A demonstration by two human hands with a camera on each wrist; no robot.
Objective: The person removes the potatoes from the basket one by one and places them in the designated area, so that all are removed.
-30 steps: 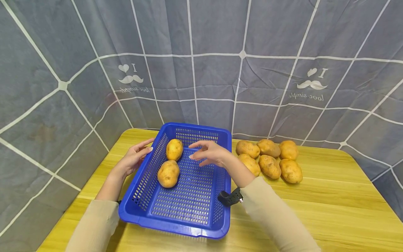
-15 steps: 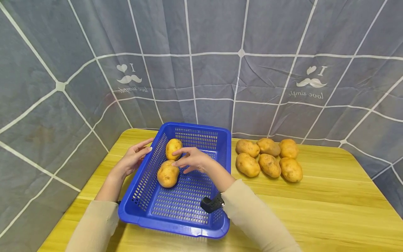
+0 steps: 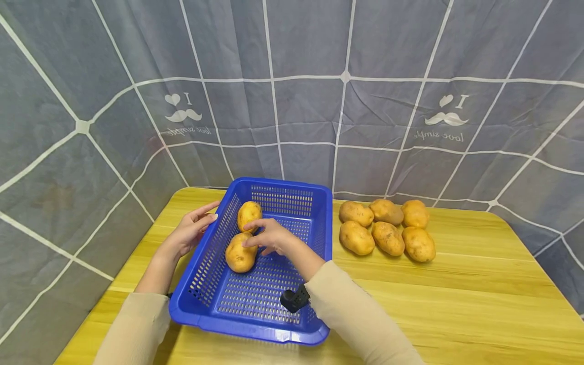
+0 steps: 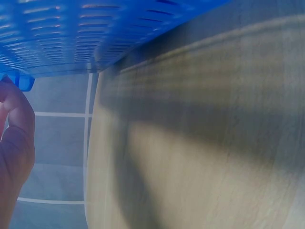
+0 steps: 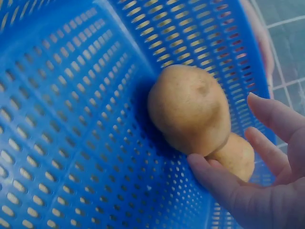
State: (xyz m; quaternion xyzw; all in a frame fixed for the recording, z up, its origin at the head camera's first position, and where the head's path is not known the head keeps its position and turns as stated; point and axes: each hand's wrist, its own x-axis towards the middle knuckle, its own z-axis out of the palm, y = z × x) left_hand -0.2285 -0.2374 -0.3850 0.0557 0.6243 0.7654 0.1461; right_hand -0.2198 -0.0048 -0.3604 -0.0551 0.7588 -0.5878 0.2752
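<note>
A blue plastic basket (image 3: 248, 329) with slotted walls holds two potatoes along its left side: a nearer potato (image 3: 238, 257) and a farther potato (image 3: 248, 210). My right hand (image 3: 278, 238) reaches over them, fingers spread and slightly bent. In the right wrist view, the thumb (image 5: 209, 174) lies right at the lower edge of the nearer potato (image 5: 188, 107), while the other fingers stay apart from it. My left hand (image 3: 189, 233) is at the basket's outer left side, its fingers loosely extended by the rim. The left wrist view shows part of that hand (image 4: 16, 133) at the rim.
Several potatoes (image 3: 388, 238) lie in two rows on the wooden table (image 3: 479, 294), to the right of the basket. A grey cloth with white lines (image 3: 305, 101) hangs behind and at the left. A black band (image 3: 295, 299) circles the right wrist.
My right hand has moved left and slightly down inside the basket, from its middle to over the two potatoes. My left hand stays by the rim.
</note>
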